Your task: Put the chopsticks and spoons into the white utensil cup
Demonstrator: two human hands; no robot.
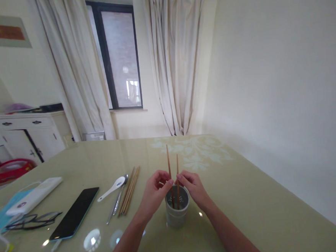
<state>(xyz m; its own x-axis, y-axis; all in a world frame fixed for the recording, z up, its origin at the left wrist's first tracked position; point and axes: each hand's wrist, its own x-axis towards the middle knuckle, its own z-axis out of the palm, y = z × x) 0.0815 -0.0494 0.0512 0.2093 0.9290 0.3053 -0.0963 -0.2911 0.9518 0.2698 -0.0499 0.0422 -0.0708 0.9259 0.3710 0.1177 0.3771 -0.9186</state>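
Note:
Over a grey perforated holder cup (pixel 177 214) on the table, both my hands pinch upright wooden chopsticks. My left hand (pixel 155 192) is closed on the left chopstick (pixel 168 160). My right hand (pixel 193 187) is closed on the right chopstick (pixel 176 163). Both sticks stand nearly vertical with their lower ends inside the cup. To the left of the cup lie several more chopsticks (pixel 129 190), a metal spoon (pixel 118 200) and a white ceramic spoon (pixel 111 188).
A black phone (pixel 75 217) on a cable, glasses (pixel 30 221), a white power bank (pixel 34 195) and a blue mask (pixel 1 214) lie at the table's left. The glossy green table (pixel 247 197) meets a wall on the right. Curtains, a window and a white cabinet (pixel 30 131) stand behind.

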